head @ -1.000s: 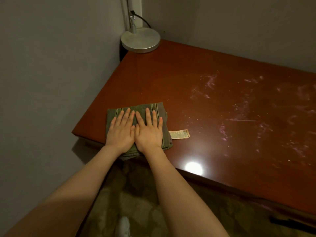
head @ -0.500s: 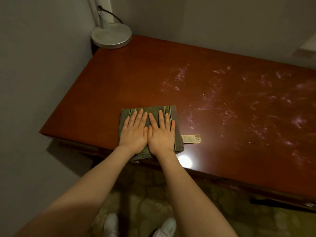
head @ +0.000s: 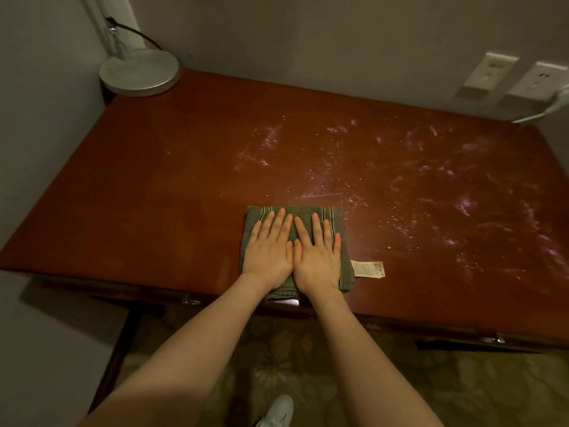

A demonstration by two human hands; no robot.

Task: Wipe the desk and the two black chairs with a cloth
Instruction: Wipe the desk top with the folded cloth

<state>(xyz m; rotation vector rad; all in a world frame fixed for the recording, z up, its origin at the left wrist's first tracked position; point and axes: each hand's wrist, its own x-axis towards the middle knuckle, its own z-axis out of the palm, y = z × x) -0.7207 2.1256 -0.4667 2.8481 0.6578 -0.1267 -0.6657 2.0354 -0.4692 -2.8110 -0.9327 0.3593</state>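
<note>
Both my hands are flat on the cloth (head: 338,220). My left hand (head: 267,257) and right hand (head: 317,260) lie side by side with the thumbs touching. The fingers are straight and a bit fanned, palms pressing down, nothing gripped.

The cloth is a folded green one with dark stripes along its 12 o'clock edge. It sits on the desk (head: 160,186) at the 6 o'clock side, and its near end hangs slightly over the front edge. A little tag (head: 368,269) sticks out at its 4 o'clock corner and lies on the wood.

The desk is glossy reddish brown. Whitish dust smears (head: 431,186) run from about 12 to 3 o'clock of the cloth, while the stretch out toward 9 o'clock looks clean.

A round silver lamp base (head: 139,73) sits in the 10 o'clock corner with a black cord coming off it. Two wall outlets (head: 489,74) are up at 2 o'clock, and a white plug is in the far one.

Under the front edge there's a small metal bit (head: 191,301), maybe a drawer pull, but it's too dim to say. My white shoe (head: 278,411) shows at 6 o'clock on patterned carpet.
</note>
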